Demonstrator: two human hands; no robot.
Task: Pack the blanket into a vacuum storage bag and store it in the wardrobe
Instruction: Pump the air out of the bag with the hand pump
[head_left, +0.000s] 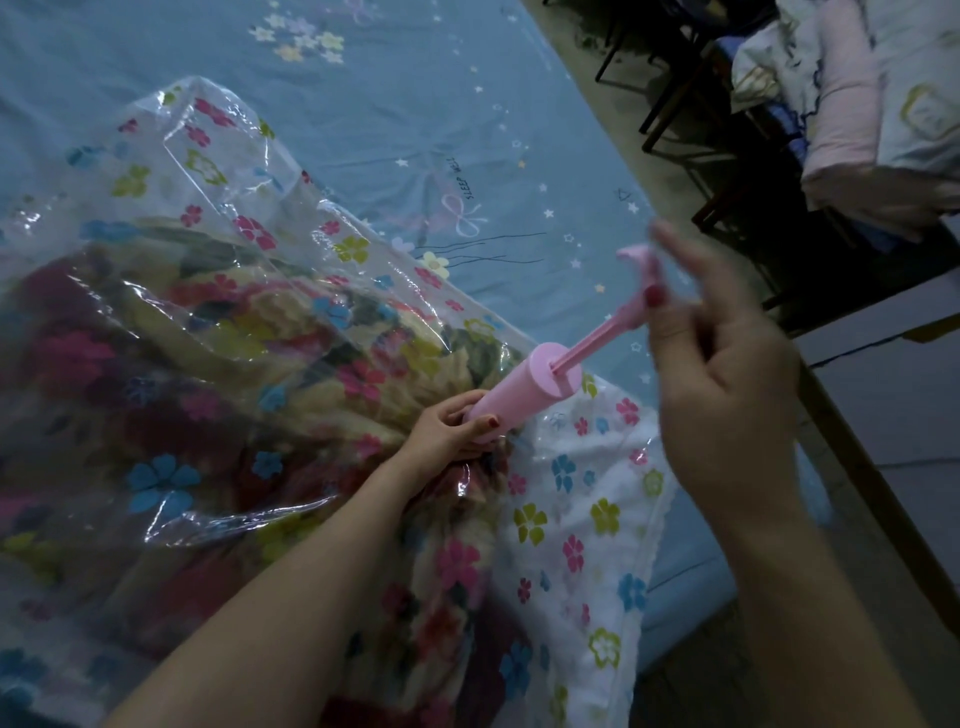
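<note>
Floral blanket (218, 374) sits inside the clear flower-printed vacuum bag (171, 218) on the bed. Left hand (449, 428) grips the pink cylindrical pump's (524, 395) base; right hand (722, 364) pinches its raised handle (641, 265), blurred. Best: hold the base square, stroke fully.

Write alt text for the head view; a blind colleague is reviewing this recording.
A person's left hand grips the base of a pink hand pump pressed onto a clear flower-printed vacuum bag holding a blanket, while the right hand pinches the extended plunger handle. The bag lies on a blue bedsheet.
</note>
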